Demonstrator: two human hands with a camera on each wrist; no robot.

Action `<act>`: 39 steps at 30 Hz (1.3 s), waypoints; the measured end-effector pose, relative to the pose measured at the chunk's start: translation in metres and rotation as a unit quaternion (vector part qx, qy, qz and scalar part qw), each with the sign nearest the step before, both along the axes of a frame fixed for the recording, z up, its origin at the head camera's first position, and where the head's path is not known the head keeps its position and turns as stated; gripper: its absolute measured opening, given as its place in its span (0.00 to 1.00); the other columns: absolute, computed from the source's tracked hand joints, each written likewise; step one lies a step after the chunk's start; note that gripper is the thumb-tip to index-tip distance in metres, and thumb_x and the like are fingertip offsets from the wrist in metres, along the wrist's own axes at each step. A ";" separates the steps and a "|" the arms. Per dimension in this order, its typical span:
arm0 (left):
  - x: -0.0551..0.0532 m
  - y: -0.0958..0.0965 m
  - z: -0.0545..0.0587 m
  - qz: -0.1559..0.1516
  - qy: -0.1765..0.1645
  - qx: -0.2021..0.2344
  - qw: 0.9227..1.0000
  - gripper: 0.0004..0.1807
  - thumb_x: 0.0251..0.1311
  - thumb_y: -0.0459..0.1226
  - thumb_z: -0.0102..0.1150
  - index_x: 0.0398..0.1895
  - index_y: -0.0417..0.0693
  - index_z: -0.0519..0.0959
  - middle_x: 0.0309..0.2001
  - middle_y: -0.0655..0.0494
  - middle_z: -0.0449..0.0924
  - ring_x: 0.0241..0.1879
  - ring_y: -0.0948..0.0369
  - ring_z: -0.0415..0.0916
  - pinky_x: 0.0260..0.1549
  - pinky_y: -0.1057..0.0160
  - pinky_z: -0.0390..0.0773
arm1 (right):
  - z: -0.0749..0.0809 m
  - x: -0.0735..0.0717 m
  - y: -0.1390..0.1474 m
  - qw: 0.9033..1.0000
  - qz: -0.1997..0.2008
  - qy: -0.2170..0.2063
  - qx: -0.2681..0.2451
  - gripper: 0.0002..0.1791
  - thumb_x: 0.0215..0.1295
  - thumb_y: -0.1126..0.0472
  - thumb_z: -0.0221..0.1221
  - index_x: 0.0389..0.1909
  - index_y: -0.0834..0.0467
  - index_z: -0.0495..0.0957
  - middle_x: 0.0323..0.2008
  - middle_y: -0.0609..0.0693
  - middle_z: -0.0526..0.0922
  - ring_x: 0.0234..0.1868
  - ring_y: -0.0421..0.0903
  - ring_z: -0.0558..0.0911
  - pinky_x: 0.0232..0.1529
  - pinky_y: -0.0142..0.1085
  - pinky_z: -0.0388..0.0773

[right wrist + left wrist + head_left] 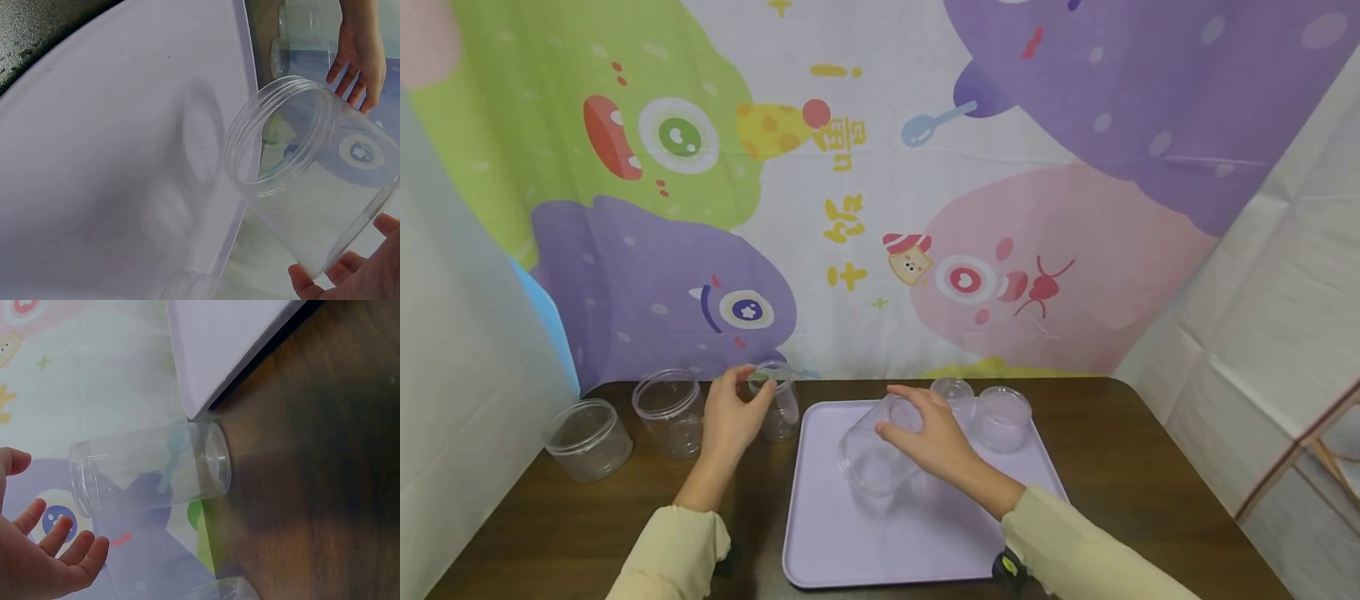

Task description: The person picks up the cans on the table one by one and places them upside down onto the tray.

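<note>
My right hand point(936, 442) grips a large clear plastic jar point(867, 458) by its base end. The jar is tilted, its threaded open mouth facing down toward the lilac tray point(835, 554), and its shadow falls on the tray in the right wrist view. At the left, a tall narrow clear jar point(782, 421) stands upright on the table beside the tray's far left corner. My left hand point(732, 421) is by that jar's rim; in the left wrist view its fingers point(59, 534) are spread, with a gap to the jar.
Two small clear jars, a little one point(953, 390) and a wider one point(1002, 421), are at the tray's far right corner. Left of my left hand stand a medium clear jar point(666, 408) and a low wide one point(589, 442). A cartoon-print cloth point(865, 333) hangs behind the dark wooden table point(1150, 500).
</note>
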State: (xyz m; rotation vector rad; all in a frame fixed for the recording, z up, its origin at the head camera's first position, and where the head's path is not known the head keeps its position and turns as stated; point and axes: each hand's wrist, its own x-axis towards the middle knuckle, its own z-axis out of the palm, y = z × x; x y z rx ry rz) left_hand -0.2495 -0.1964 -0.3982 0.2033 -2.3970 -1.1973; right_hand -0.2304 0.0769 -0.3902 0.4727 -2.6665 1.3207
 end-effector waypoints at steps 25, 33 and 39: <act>-0.017 0.002 0.009 -0.017 -0.052 -0.047 0.997 0.25 0.57 0.45 0.56 0.55 0.42 0.70 0.57 0.36 0.67 0.60 0.40 0.60 0.58 0.45 0.63 | -0.001 -0.010 -0.006 0.989 0.007 0.078 0.124 0.31 0.49 0.44 0.63 0.57 0.45 0.74 0.54 0.56 0.73 0.57 0.56 0.70 0.54 0.56 0.68; -0.021 0.001 0.008 -0.016 -0.066 -0.071 0.995 0.26 0.57 0.47 0.55 0.56 0.43 0.70 0.57 0.36 0.66 0.60 0.39 0.60 0.58 0.43 0.63 | -0.002 -0.013 -0.008 0.985 0.008 0.088 0.146 0.31 0.49 0.43 0.62 0.57 0.46 0.74 0.56 0.57 0.72 0.58 0.57 0.70 0.53 0.58 0.68; -0.021 0.002 0.009 -0.020 -0.078 -0.100 0.992 0.26 0.57 0.48 0.54 0.57 0.44 0.71 0.57 0.36 0.66 0.58 0.39 0.61 0.56 0.42 0.65 | -0.003 -0.017 -0.009 0.981 0.010 0.099 0.168 0.32 0.49 0.43 0.62 0.58 0.46 0.73 0.56 0.57 0.72 0.58 0.56 0.70 0.51 0.58 0.69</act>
